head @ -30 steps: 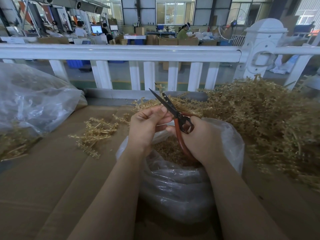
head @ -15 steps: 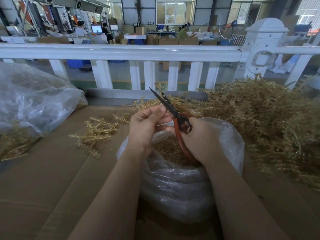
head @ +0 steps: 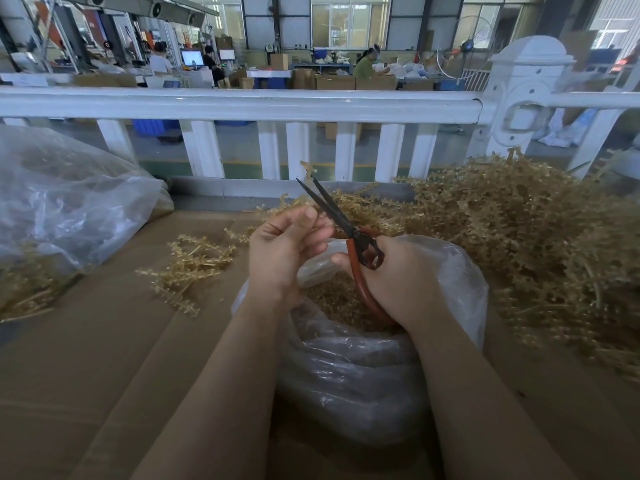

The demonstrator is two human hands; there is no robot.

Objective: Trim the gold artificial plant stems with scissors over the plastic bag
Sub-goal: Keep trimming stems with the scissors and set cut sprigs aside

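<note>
Cardboard underlies the plastic bag (head: 363,368); above, right hand (head: 401,282) grips open scissors (head: 341,221), left hand (head: 284,251) pinching something unclear.

White railing (head: 242,103) in front — factory hall behind, tall windows (head: 349,20), cardboard boxes (head: 334,81), grey floor.

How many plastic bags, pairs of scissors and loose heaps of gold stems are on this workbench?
Clear plastic bags: 2, one under the hands, one at far left
Red-handled scissors: 1
Gold stem heaps: 2, big right heap, small left cluster
Total: 5
</note>
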